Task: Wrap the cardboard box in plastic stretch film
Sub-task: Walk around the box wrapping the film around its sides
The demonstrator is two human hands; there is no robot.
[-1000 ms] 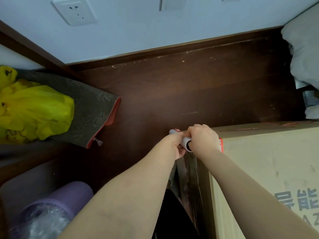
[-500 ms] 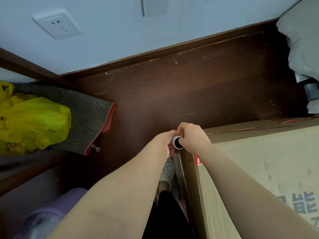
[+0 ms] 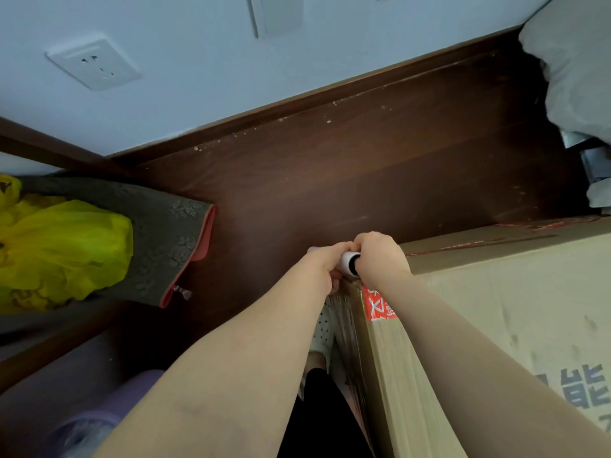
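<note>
Spotted the cardboard box (image 3: pixel 496 325) standing on the dark floor (image 3: pixel 363 180) at lower right, with the film roll (image 3: pixel 347 263) held just over its near left corner. Caught the left grip (image 3: pixel 325 269) clenched round the roll's left end and the right grip (image 3: pixel 380 259) clenched round the right end, white core showing between. Made out stretch film (image 3: pixel 347 328) drawn down the box's left side, shiny and wrinkled. Called, by the look of it, for even tension, a level roll, and film hugging that corner before any turn. Read red tape (image 3: pixel 377 304) at the corner, print too blurred; read a bold "能" (image 3: pixel 585 388) on the broad face, neighbours cut off. Noted a wall socket (image 3: pixel 94 62) beyond.
</note>
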